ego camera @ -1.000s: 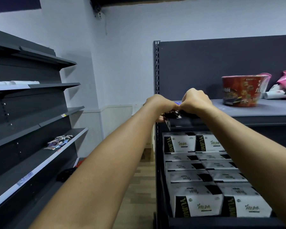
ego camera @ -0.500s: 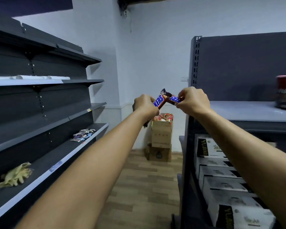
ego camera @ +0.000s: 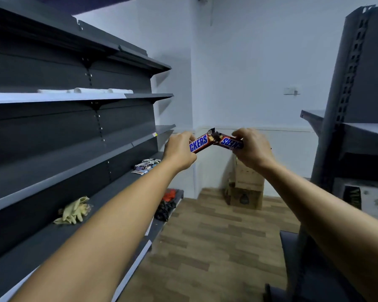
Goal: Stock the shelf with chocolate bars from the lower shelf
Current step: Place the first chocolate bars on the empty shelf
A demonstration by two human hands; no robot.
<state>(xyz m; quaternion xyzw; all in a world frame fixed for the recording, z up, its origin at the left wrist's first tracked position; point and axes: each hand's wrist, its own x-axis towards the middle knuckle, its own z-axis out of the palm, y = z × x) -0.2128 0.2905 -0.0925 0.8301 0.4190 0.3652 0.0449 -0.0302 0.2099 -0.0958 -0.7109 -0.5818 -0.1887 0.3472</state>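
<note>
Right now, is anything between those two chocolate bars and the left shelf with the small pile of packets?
Nothing visible. The left hand and right hand grip the chocolate bars in open air beside that shelf; the gloves lie nearer on it, away from the pile.

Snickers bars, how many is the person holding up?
2. One Snickers bar is in the left hand, the other bar in the right hand; their ends meet between the hands. More may hide behind the fingers.
</note>
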